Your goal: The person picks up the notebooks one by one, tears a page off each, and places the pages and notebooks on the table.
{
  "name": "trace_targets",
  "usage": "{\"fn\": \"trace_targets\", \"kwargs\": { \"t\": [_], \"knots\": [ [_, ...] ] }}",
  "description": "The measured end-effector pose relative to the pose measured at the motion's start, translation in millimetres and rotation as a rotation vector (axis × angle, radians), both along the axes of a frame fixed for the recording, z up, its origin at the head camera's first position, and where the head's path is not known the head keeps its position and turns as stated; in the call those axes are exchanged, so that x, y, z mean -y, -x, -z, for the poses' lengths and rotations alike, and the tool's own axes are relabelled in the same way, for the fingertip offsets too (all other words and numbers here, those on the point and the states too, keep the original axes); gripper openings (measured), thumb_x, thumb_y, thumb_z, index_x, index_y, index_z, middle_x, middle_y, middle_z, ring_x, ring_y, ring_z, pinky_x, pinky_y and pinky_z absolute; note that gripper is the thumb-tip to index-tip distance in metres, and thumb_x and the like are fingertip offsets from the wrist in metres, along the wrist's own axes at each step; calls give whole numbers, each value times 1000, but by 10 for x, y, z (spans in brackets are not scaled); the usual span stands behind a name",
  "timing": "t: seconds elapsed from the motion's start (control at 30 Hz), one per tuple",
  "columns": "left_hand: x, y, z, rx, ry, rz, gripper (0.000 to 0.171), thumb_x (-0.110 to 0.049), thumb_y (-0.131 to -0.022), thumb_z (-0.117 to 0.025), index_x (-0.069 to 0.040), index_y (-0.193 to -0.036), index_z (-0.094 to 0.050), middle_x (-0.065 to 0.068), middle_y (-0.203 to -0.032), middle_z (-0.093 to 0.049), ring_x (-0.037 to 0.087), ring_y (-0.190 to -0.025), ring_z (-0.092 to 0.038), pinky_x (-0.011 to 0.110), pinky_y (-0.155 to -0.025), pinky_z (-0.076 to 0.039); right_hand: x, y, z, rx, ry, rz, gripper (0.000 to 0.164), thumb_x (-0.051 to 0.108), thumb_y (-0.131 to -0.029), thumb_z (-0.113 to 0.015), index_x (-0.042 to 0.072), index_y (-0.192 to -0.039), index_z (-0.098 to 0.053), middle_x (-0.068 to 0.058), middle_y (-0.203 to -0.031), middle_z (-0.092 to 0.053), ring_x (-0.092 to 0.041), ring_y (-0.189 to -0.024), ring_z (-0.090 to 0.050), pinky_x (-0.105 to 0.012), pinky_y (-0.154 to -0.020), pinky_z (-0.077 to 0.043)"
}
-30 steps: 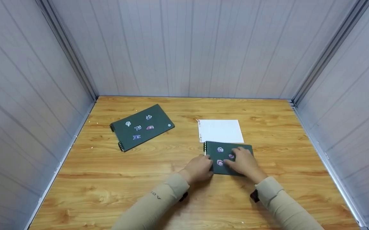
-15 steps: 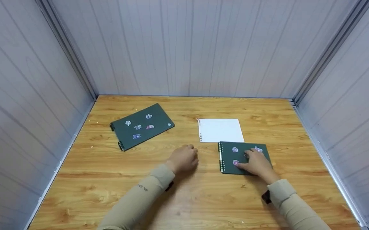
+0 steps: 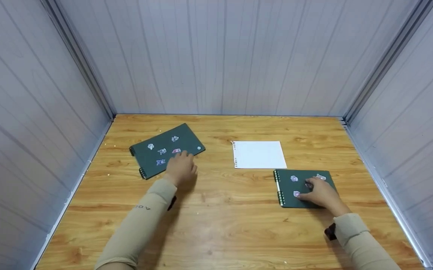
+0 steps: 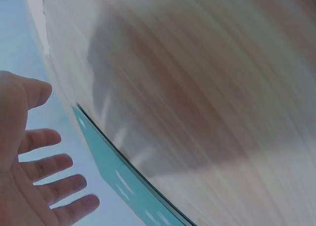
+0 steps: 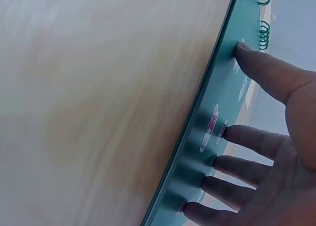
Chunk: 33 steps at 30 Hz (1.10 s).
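In the head view a small dark green spiral notebook (image 3: 286,187) with stickers lies at the right. My right hand (image 3: 322,193) rests on its cover, and the right wrist view shows its fingertips touching the cover, the fingers fairly straight. A larger green spiral notebook (image 3: 164,143), also stickered, lies tilted at the left. Over its near edge hovers my left hand (image 3: 181,168), holding nothing. The left wrist view shows that hand's fingers (image 4: 61,189) spread and apart from the notebook (image 4: 113,169).
A white sheet of paper (image 3: 259,154) with a torn, punched left edge lies between the notebooks, just behind the small one. The wooden table (image 3: 224,225) is enclosed by grey panel walls (image 3: 224,60) at the back and sides.
The small notebook has slid right under my right hand. My left hand has let go of its spiral edge and moved left to the larger notebook. The paper stays put.
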State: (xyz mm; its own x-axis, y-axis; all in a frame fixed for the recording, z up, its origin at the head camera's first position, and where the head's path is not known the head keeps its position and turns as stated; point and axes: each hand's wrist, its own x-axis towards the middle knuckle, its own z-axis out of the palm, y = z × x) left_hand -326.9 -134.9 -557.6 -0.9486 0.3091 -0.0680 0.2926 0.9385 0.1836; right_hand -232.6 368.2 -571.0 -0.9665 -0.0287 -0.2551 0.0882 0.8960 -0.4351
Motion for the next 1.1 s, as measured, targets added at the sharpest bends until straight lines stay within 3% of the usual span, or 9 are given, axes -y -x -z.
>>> {"fn": "trace_targets", "kwargs": {
  "t": [0.2, 0.57, 0.83, 0.93, 1.0, 1.1],
  "knots": [
    [240, 84, 53, -19, 22, -86, 58, -36, -112, -54, 4, -154, -53, 29, -157, -53, 51, -147, -49, 68, -116, -47, -228, -6, -19, 26, 12, 36, 92, 42, -91, -87, -17, -151, -49, -44, -156, -46, -61, -147, -43, -73, -121, -37],
    [513, 209, 171, 80, 21, -255, 72, -44, -114, -46, 2, -168, -34, 35, -172, -29, 62, -159, -25, 79, -124, -27, -434, -17, -46, 35, 15, 54, 92, 40, -91, -88, -19, -150, -48, -45, -153, -48, -62, -145, -45, -73, -119, -39],
    [617, 238, 219, 108, -14, -325, 68, -37, -117, -39, 0, -172, -24, 37, -174, -22, 65, -159, -17, 79, -126, -23, -217, 10, -115, -19, 32, 38, 88, 44, -100, -78, -14, -156, -44, -41, -157, -47, -59, -146, -47, -72, -118, -41],
    [643, 241, 238, 123, -29, -333, 66, -34, -117, -35, 1, -172, -21, 37, -174, -20, 66, -159, -16, 78, -127, -24, -60, 63, -163, -45, 44, 24, 88, 49, -102, -74, -11, -160, -42, -39, -161, -45, -57, -144, -51, -72, -118, -41],
    [653, 236, 245, 132, -40, -335, 64, -32, -118, -33, 1, -172, -21, 37, -174, -19, 66, -159, -16, 77, -127, -24, 52, 98, -190, -58, 66, 9, 89, 49, -103, -73, -9, -162, -40, -39, -163, -42, -54, -133, -61, -70, -115, -46],
    [658, 211, 239, 143, -55, -336, 63, -29, -118, -33, 1, -172, -20, 37, -175, -19, 65, -160, -15, 75, -129, -23, 232, 146, -220, -72, 93, -10, 87, 48, -104, -73, -7, -163, -40, -38, -168, -35, -54, -138, -58, -69, -119, -43]
  ]
}}
